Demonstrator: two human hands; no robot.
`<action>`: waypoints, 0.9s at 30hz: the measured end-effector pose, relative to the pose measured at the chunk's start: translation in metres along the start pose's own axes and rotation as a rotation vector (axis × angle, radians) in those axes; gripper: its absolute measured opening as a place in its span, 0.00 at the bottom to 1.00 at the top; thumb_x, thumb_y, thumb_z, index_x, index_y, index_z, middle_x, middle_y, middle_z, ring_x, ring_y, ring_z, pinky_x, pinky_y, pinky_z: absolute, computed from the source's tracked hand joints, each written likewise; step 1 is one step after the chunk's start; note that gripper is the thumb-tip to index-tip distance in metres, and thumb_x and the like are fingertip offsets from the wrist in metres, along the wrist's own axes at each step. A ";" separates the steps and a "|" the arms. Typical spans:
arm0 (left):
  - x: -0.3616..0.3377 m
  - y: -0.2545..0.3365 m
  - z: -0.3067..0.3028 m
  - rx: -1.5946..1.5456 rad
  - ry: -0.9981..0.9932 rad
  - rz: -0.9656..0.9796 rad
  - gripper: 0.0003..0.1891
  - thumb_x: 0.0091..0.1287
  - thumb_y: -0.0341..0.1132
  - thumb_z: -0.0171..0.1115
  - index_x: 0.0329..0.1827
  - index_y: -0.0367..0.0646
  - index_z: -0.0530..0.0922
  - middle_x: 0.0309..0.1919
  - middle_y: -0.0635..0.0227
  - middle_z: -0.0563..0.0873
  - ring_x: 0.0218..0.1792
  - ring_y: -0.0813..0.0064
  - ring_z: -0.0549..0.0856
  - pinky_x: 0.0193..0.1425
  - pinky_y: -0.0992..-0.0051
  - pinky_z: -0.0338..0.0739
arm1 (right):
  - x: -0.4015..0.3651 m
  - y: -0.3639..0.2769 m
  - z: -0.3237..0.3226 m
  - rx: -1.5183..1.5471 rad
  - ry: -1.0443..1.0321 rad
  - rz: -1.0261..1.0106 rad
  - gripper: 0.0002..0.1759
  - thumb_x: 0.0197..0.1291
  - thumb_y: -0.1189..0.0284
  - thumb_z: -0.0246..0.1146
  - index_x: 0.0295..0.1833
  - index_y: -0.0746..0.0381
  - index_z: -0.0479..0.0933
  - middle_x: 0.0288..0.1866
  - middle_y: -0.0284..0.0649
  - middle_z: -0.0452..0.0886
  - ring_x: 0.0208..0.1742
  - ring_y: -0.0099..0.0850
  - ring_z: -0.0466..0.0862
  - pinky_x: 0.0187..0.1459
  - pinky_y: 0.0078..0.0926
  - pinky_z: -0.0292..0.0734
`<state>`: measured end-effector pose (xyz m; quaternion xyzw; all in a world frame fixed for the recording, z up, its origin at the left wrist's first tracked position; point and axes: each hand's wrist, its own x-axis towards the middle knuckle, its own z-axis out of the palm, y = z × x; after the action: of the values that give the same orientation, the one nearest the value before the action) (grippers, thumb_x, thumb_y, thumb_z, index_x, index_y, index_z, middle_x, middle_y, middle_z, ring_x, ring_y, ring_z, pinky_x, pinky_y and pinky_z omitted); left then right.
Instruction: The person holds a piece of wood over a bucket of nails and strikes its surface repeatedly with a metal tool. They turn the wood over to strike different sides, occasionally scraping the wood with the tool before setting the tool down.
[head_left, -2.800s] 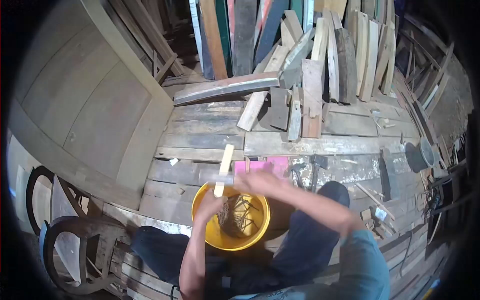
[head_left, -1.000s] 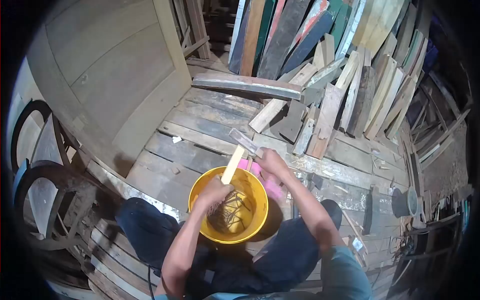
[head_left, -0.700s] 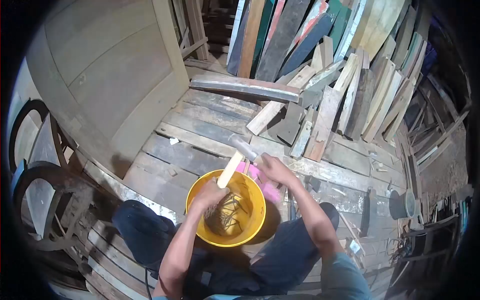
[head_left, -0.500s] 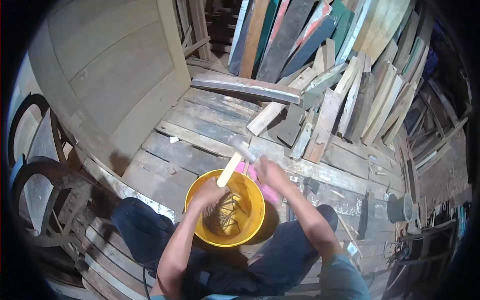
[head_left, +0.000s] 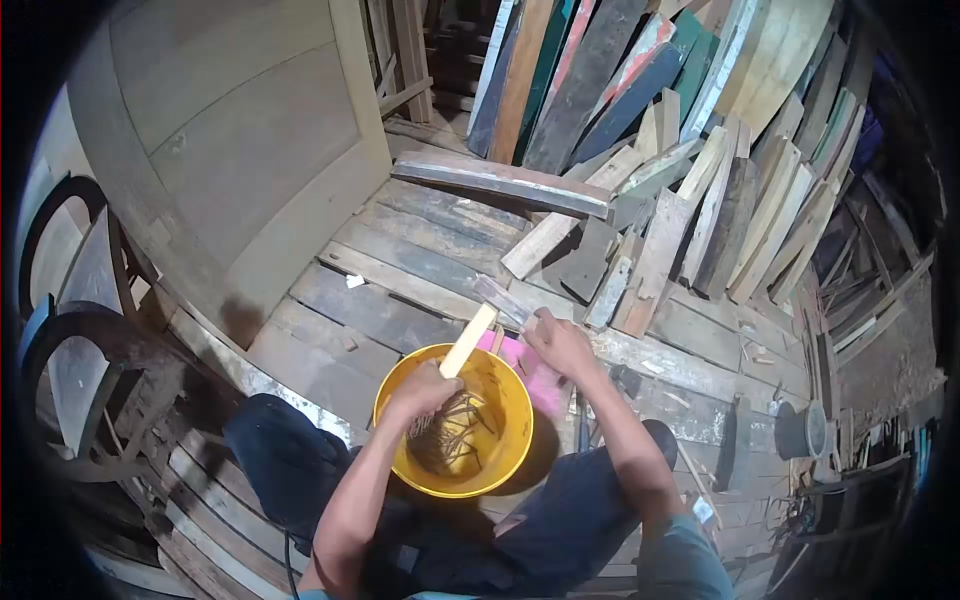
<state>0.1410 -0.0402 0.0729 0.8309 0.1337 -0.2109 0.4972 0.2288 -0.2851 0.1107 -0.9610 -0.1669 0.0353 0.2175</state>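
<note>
Surface: worn plank floor, extending below and ahead of both hands; a white scrap lies on it, ahead and left of the left hand.

Room: large wooden panel, upright, far left of the left hand; dark curved frame, nearer, also left. Leaning boards, mixed colours, well ahead of the right hand.

Left hand: fingers wrapped round a pale wood strip, which slants up and forward toward the right hand.

Right hand: closed on a greyish bar, blurred, kind uncertain; its far end is close to the strip's tip, contact cannot be told.

Yellow bucket: directly below the left hand, between the knees, containing thin dark rods.

Pink item: under the right hand, partly covered.

Thick beam: on the floor, between hands and boards.

Grey pail: well right of the right hand.
</note>
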 end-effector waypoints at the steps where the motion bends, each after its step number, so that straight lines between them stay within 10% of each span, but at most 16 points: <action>1: -0.004 0.002 -0.002 -0.016 -0.019 -0.023 0.27 0.58 0.44 0.64 0.50 0.27 0.78 0.30 0.53 0.86 0.26 0.65 0.86 0.33 0.67 0.79 | -0.003 -0.003 -0.001 0.053 -0.028 0.042 0.21 0.69 0.55 0.56 0.48 0.64 0.72 0.33 0.58 0.83 0.43 0.59 0.82 0.45 0.53 0.76; 9: 0.010 -0.012 0.003 0.016 -0.008 0.054 0.25 0.61 0.42 0.64 0.51 0.28 0.75 0.24 0.63 0.82 0.20 0.75 0.81 0.24 0.73 0.74 | -0.005 0.010 0.013 0.117 0.035 -0.033 0.23 0.71 0.53 0.52 0.49 0.65 0.71 0.40 0.61 0.82 0.47 0.61 0.81 0.47 0.54 0.74; 13: -0.001 0.000 0.000 0.005 -0.053 -0.044 0.30 0.58 0.47 0.64 0.53 0.27 0.77 0.35 0.49 0.87 0.31 0.61 0.88 0.40 0.66 0.80 | -0.017 -0.006 0.022 -0.038 -0.133 0.050 0.22 0.72 0.55 0.51 0.51 0.64 0.69 0.40 0.63 0.82 0.42 0.61 0.82 0.44 0.57 0.75; 17: 0.007 -0.014 0.006 0.091 0.038 0.091 0.26 0.57 0.45 0.64 0.48 0.28 0.79 0.28 0.54 0.87 0.27 0.63 0.87 0.35 0.68 0.79 | -0.027 0.017 0.038 -0.137 -0.009 -0.425 0.22 0.73 0.54 0.49 0.52 0.64 0.67 0.36 0.61 0.82 0.39 0.60 0.83 0.40 0.57 0.76; 22: -0.002 0.001 -0.003 -0.015 -0.068 0.018 0.25 0.59 0.42 0.63 0.53 0.30 0.76 0.24 0.62 0.84 0.23 0.71 0.83 0.28 0.70 0.77 | 0.005 0.025 0.033 -0.142 -0.017 0.017 0.24 0.71 0.55 0.54 0.64 0.60 0.66 0.35 0.53 0.84 0.37 0.59 0.83 0.41 0.55 0.78; 26: 0.014 -0.021 0.010 0.077 0.038 0.084 0.20 0.59 0.41 0.62 0.46 0.32 0.76 0.23 0.63 0.84 0.18 0.73 0.81 0.21 0.73 0.73 | -0.035 0.014 0.042 -0.105 0.088 -0.558 0.22 0.68 0.51 0.57 0.45 0.60 0.70 0.31 0.54 0.83 0.36 0.56 0.84 0.40 0.53 0.78; 27: 0.014 -0.018 0.006 0.040 0.009 0.067 0.20 0.59 0.41 0.62 0.46 0.32 0.76 0.24 0.62 0.84 0.19 0.73 0.82 0.22 0.72 0.73 | -0.027 0.017 0.042 -0.104 0.071 -0.445 0.21 0.67 0.51 0.57 0.45 0.60 0.70 0.31 0.54 0.83 0.36 0.56 0.84 0.40 0.53 0.78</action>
<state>0.1442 -0.0366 0.0493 0.8457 0.1037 -0.1932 0.4866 0.2030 -0.2913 0.0649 -0.9112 -0.3684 -0.0557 0.1759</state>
